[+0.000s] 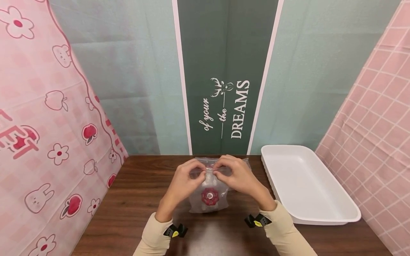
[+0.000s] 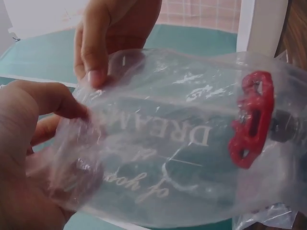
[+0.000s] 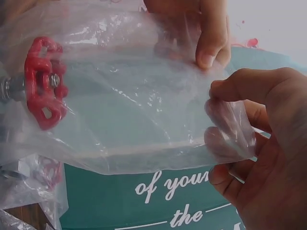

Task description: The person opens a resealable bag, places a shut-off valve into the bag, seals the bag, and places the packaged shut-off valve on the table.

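A clear plastic bag (image 1: pixel 196 202) stands upright over the brown table, pinched at its top edge by both hands. My left hand (image 1: pixel 188 178) grips the rim between thumb and forefinger, and my right hand (image 1: pixel 236 173) does the same just beside it. Inside the bag is a valve with a red handwheel (image 2: pixel 259 122) and a metal stem (image 3: pixel 14 88); it sits low in the bag, well below the fingers. In the right wrist view, some left-hand fingers show hazily through the plastic. The valve's lower body is mostly hidden by the cloudy film.
Behind the held bag lies another clear bag (image 3: pixel 36 191) with a red part in it. A white rectangular tray (image 1: pixel 307 185) rests on the table (image 1: pixel 134 209) to the right. Printed cloths hang at the back and both sides.
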Tool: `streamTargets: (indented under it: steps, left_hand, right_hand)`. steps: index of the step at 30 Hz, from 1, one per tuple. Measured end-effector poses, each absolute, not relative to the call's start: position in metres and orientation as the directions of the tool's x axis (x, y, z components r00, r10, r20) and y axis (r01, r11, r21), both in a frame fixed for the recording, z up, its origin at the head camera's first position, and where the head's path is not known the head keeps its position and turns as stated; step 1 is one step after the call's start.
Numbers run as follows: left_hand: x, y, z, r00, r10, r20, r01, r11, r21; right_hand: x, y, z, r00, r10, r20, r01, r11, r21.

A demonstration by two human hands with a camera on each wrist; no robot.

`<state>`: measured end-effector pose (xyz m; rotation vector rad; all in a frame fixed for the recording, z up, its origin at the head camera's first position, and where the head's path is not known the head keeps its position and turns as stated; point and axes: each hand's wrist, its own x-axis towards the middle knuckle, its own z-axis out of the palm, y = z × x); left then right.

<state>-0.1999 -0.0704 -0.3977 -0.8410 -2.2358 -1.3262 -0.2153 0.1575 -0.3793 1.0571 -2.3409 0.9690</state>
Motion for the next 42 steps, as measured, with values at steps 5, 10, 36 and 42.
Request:
streamTargets:
  steps: [5, 10, 36, 42]
  left_hand:
    - [-0.198, -0.064, -0.401, -0.765, 0.277, 0.582, 0.641, 0.423, 0.640]
    - [-0.198, -0.059, -0.402, -0.755, 0.250, 0.606, 0.647, 0.439, 0.624]
    - [-0.198, -0.069, -0.401, -0.730, 0.275, 0.625, 0.681, 0.369, 0.632]
    - [-0.199, -0.067, -0.403, -0.733, 0.287, 0.617, 0.678, 0.385, 0.626]
  right_hand:
    - [-0.213, 0.154, -0.378, -0.657, -0.483, 0.579, -0.751, 0.491, -0.442]
    - [-0.212, 0.154, -0.379, -0.656, -0.465, 0.595, -0.749, 0.501, -0.434]
    - [-0.209, 0.156, -0.381, -0.680, -0.456, 0.574, -0.732, 0.470, -0.493]
    - [-0.208, 0.156, -0.382, -0.691, -0.449, 0.567, -0.723, 0.444, -0.529]
